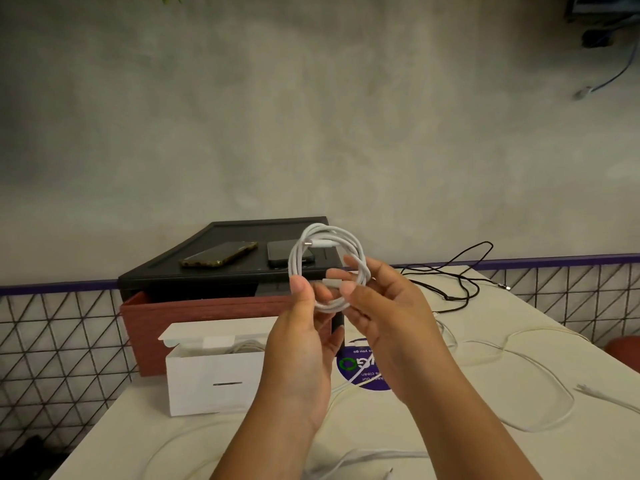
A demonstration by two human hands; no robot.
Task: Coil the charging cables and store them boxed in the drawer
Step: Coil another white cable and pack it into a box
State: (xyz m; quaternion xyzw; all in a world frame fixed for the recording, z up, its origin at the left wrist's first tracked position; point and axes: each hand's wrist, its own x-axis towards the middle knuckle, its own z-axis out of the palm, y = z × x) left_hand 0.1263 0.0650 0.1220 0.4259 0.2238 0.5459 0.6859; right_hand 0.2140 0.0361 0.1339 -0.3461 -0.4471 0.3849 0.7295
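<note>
A person holds a white cable coil (329, 268) in the air with both hands, above a pale counter (138, 438). The left hand (304, 327) pinches the coil's lower left side between thumb and fingers (298, 285). The right hand (384, 306) curls around the coil's right side, and its fingertips pinch a plug (330, 281) near the coil's centre. The second plug lies across the top loops.

Below and to the left, an open white box (214, 382) stands on the counter, and a pale cable seems to lie inside it. Just behind the box is a red drawer (194, 317), pulled out of a black cabinet (242, 233). Two phones (220, 254) rest on top of the cabinet. A black cable (460, 271) sprawls on the far right. Loose white cables (519, 372) lie on the near right, not yet wound.

The winding looks almost finished, and the step in hand appears to be securing the loose end. It would go best with the left hand pinching all the loops together while the right hand wraps the plug end around them. That wrap should be snug but should not bend the cable sharply at the plug. The coil should then go flat into the box, since a loose one may spring open.
</note>
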